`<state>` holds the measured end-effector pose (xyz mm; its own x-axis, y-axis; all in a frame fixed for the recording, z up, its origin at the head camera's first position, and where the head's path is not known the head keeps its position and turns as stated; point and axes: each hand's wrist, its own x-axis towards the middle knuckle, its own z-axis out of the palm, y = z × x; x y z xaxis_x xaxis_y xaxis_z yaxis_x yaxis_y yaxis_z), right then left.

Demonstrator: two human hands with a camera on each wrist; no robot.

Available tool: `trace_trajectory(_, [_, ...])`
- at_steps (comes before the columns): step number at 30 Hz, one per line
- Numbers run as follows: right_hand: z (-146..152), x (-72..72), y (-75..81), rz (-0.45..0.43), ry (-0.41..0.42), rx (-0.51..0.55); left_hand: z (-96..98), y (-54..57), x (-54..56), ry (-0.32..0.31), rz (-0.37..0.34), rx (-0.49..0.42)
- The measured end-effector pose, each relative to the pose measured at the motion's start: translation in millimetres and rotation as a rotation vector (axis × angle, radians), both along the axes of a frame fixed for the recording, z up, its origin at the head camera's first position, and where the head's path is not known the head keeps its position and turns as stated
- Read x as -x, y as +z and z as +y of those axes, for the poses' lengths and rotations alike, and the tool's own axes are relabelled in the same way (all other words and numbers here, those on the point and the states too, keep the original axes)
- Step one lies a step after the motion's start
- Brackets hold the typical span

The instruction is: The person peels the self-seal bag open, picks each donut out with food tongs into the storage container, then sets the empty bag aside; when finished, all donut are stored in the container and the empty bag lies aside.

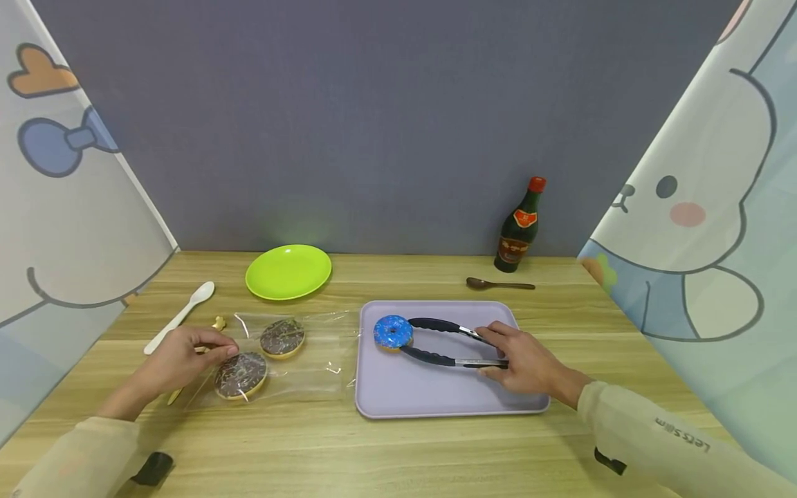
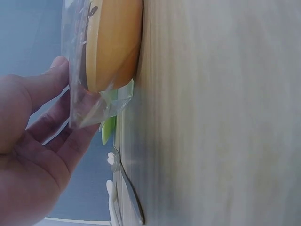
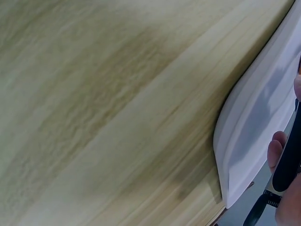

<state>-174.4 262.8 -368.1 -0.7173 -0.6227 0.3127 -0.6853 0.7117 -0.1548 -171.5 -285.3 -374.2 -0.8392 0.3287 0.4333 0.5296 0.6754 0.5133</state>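
Note:
My left hand (image 1: 185, 356) pinches the left end of a clear plastic bag (image 1: 314, 382) that lies on the table. Inside the bag are two doughnuts with dark sprinkled tops, one near the fingertips (image 1: 241, 375) and another doughnut (image 1: 283, 337) behind it. The left wrist view shows one doughnut's tan side (image 2: 115, 44) through the film. My right hand (image 1: 523, 360) grips black-and-silver tongs (image 1: 436, 359) over the lilac tray (image 1: 457, 401). Their spread tips are at the right side of a blue sprinkled doughnut (image 1: 391, 330) on the tray; contact is hard to tell.
A lime-green plate (image 1: 288, 272) stands at the back left. Left of it lies a white spoon (image 1: 180, 317), with a gold-coloured utensil (image 1: 218, 323) partly behind my left hand. At the back right are a dark bottle (image 1: 516, 235) with a red cap and a small brown spoon (image 1: 500, 284).

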Motion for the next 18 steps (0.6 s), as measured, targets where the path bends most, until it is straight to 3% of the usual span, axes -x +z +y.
trace_trajectory(9, [4, -2.8, -3.2, -0.037, -0.008, 0.021, -0.8, -1.4, -0.3, 0.012, -0.001, 0.005])
trace_trajectory(18, [11, -11.7, -3.4, -0.011, 0.000, 0.080, -1.2, -0.2, -0.4, 0.016, -0.017, -0.008])
